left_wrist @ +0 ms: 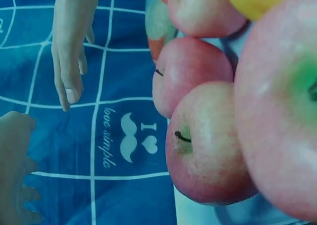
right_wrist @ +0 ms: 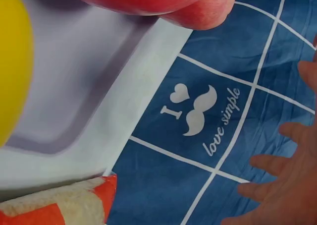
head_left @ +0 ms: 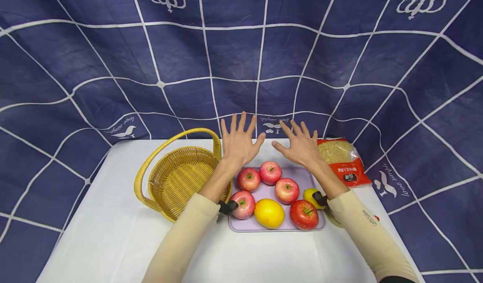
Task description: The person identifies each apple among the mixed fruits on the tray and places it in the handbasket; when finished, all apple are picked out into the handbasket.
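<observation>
apples: five red ones (head_left: pixel 248 179) on the lilac tray (head_left: pixel 298 175), toward the person from both hands
left hand (head_left: pixel 239 142): fingers spread, holds nothing, above the tray's far edge, nearest that apple
right hand (head_left: pixel 299 146): spread, empty, beside it
basket (head_left: pixel 177 178): left of tray

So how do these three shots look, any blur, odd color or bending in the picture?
Head view: evenly lit and sharp, but the wide lens bows the backdrop grid lines. Left wrist view: a blue-green cast, and the nearest apple is a soft blur filling the right side. Right wrist view: the yellow fruit at the left edge is out of focus, while the printed moustache logo stays crisp.
</observation>
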Tool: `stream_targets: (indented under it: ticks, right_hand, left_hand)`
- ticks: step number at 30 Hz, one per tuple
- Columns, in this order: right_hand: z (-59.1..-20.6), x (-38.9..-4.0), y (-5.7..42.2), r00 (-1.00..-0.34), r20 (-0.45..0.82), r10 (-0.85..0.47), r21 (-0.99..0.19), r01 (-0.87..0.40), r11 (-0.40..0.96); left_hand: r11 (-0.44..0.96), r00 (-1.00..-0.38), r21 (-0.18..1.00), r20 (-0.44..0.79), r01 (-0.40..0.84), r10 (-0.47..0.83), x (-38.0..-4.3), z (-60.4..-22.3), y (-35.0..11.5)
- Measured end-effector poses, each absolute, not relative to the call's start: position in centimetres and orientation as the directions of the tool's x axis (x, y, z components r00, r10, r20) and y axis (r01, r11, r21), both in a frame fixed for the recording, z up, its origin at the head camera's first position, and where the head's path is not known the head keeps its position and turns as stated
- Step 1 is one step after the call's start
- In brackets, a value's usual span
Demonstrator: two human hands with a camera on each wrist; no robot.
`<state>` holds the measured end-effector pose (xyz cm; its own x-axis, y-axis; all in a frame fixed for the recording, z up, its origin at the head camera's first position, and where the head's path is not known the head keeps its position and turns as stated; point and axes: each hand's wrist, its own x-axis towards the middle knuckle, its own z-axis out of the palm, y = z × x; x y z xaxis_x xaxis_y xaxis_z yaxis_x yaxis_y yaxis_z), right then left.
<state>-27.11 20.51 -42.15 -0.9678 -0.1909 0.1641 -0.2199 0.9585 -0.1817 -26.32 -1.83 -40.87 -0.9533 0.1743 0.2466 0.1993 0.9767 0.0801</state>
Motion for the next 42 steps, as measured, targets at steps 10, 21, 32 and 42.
stream_targets:
  ticks: [10, 21, 32, 42]
  right_hand:
    - [-41.9, -25.1, 21.5, -0.964, 0.126, -0.232, -0.224, -0.256, 0.94]
    - [-43.0, -23.4, 22.7, -0.947, 0.076, -0.312, -0.25, -0.321, 0.913]
    - [-43.4, -21.9, 22.8, -0.92, 0.112, -0.376, -0.396, -0.388, 0.832]
    - [-44.3, -21.2, 23.4, -0.899, 0.08, -0.431, -0.534, -0.403, 0.743]
  left_hand:
    - [0.947, -0.931, 0.178, 0.299, 0.269, 0.208, -23.0, -40.6, -2.7]
    - [0.923, -0.901, 0.19, 0.349, 0.336, 0.257, -20.8, -40.8, -4.0]
    - [0.891, -0.851, 0.173, 0.417, 0.419, 0.32, -18.3, -41.0, -5.4]
    - [0.857, -0.804, 0.195, 0.49, 0.477, 0.336, -16.4, -40.7, -6.7]
